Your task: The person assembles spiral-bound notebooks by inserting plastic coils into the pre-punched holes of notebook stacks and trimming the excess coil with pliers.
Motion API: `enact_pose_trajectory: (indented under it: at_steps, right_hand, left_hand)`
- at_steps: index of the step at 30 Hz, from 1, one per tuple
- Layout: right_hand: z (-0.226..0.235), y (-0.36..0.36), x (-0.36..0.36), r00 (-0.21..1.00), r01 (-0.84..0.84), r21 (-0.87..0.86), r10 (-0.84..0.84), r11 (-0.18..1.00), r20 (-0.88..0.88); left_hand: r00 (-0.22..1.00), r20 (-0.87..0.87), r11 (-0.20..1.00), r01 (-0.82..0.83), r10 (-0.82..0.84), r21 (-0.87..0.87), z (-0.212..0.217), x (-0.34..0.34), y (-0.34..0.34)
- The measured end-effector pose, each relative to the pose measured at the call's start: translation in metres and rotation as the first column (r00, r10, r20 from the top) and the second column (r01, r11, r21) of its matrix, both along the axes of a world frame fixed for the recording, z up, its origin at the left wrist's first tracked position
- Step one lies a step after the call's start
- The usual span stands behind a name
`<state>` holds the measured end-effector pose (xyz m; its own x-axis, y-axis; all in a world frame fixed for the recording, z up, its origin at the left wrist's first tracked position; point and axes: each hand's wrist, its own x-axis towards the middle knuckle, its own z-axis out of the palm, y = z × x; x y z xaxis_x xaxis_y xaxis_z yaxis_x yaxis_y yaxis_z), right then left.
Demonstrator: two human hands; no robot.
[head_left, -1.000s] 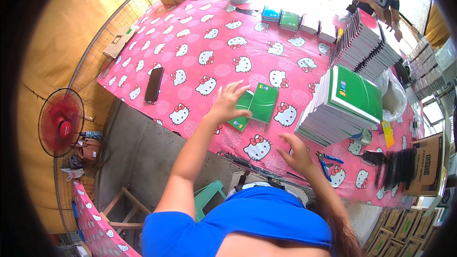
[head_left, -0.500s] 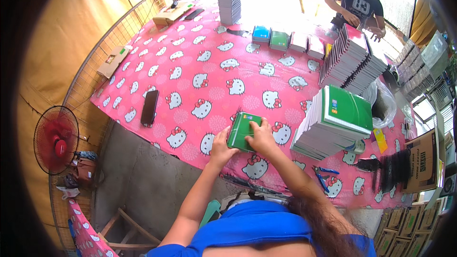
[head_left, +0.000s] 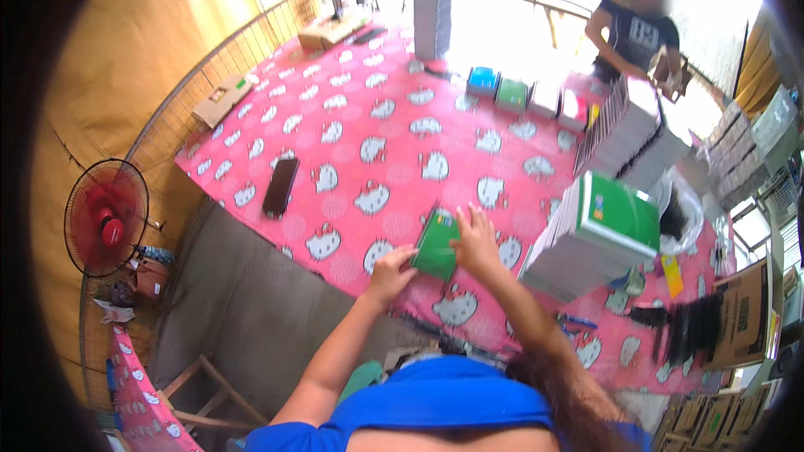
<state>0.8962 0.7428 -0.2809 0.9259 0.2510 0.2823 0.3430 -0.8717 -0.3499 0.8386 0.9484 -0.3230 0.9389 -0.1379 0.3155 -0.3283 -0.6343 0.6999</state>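
Note:
A small green notebook (head_left: 436,244) lies on the pink table in front of me, slightly turned. My left hand (head_left: 392,274) pinches its lower left edge between thumb and fingers. At its right edge is my right hand (head_left: 476,243), fingers stretched out and slightly spread, the thumb side touching or very close to the cover. Right of that hand stands a tall stack of green-covered notebooks (head_left: 620,213) with white page edges. Blue-handled pliers (head_left: 576,321) lie beyond my right forearm, partly blurred.
A dark phone (head_left: 280,187) lies at the left on the tablecloth (head_left: 360,151). Small notebook piles (head_left: 511,94) and taller stacks (head_left: 624,130) stand at the back right, near a co-worker (head_left: 641,33). Black binding coils (head_left: 691,318) spill by a cardboard box (head_left: 741,314). A fan (head_left: 107,218) stands left.
My right hand has moved off the middle of the cover to the notebook's right edge, its fingers straightening. My left hand stays at the left edge. The whole view has shifted somewhat.

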Motion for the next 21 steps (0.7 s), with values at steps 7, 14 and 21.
enact_pose_trajectory:
  at_steps: [7, 14, 21]
  right_hand:
    - [0.270, -0.098, -0.134, 0.160, -0.716, 0.695, 0.957, -0.054, 0.240]
    - [0.326, -0.204, -0.276, -0.230, -0.969, -0.116, 0.965, -0.216, 0.123]
    - [0.328, -0.334, -0.370, -0.125, -0.975, 0.026, 0.639, -0.221, 0.759]
  left_hand:
    - [0.795, -0.506, 0.881, 0.455, -0.335, 0.132, 0.092, 0.027, 0.017]
    - [0.763, -0.330, 0.820, 0.569, -0.556, -0.066, 0.230, 0.069, 0.001]
    - [0.838, 0.242, 0.719, 0.544, -0.489, -0.431, 0.339, 0.065, -0.095]
